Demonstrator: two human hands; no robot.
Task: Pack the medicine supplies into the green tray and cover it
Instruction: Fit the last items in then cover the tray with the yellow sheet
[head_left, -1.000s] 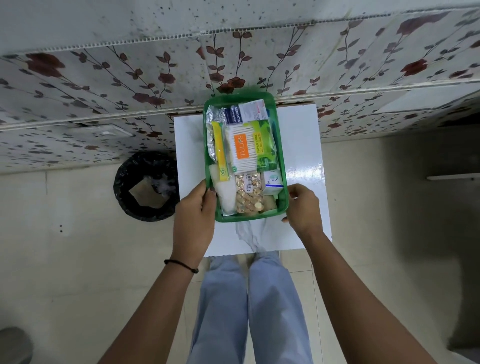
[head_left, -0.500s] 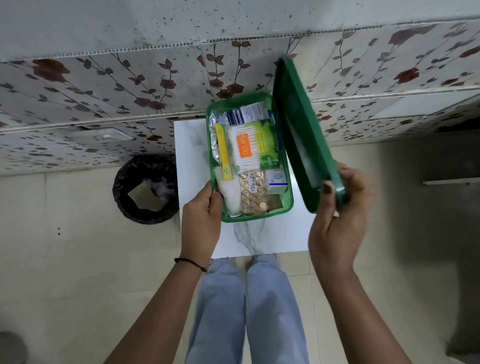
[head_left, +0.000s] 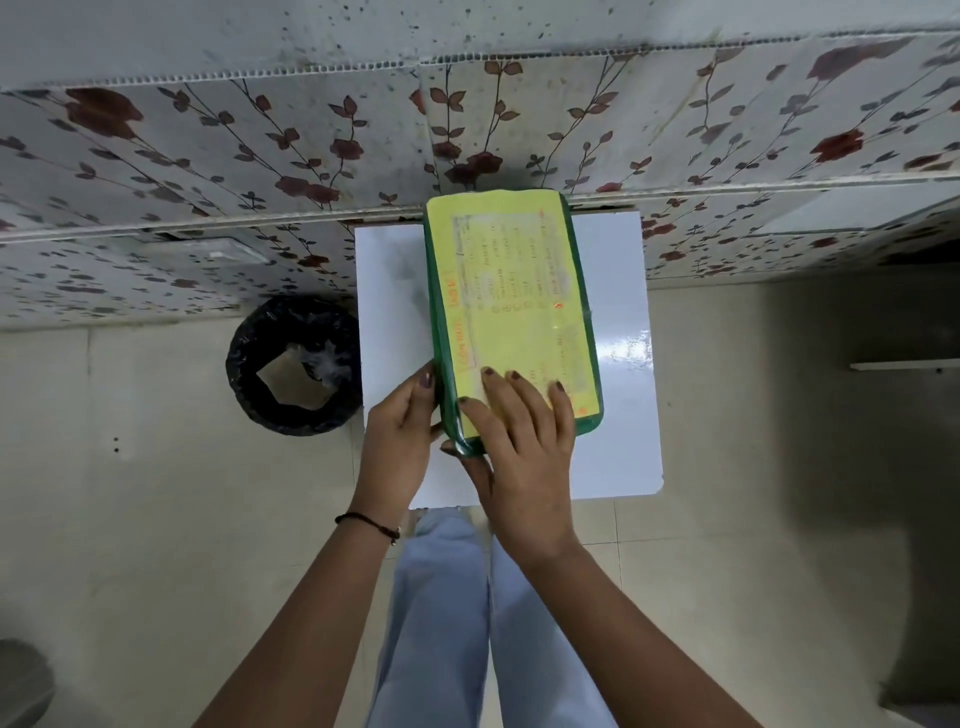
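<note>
The right hand (head_left: 524, 441) lay flat and spread on the near end of the lid (head_left: 511, 306), fingers wide, pressing down rather than gripping. The left hand (head_left: 402, 431) was loosely curled against the left side of the green tray (head_left: 440, 358), its thumb along the wall, bracing it without closing around it.

To finish the covering well, the pressing hand would probably do best to work outward from where it sat, first to the corner beside its little finger, then along to the far end beyond its fingertips, while the other hand kept the tray from sliding on the glossy white counter (head_left: 618, 426). Whether the far edge had seated could not be told from here.

The lid was dark green with a rounded rim, and a large yellow label with faint orange print covered nearly its whole top. It sat square over the tray, hiding the supplies entirely. The tray stood on the counter directly ahead of both hands, its far end reaching the counter's back edge.
</note>
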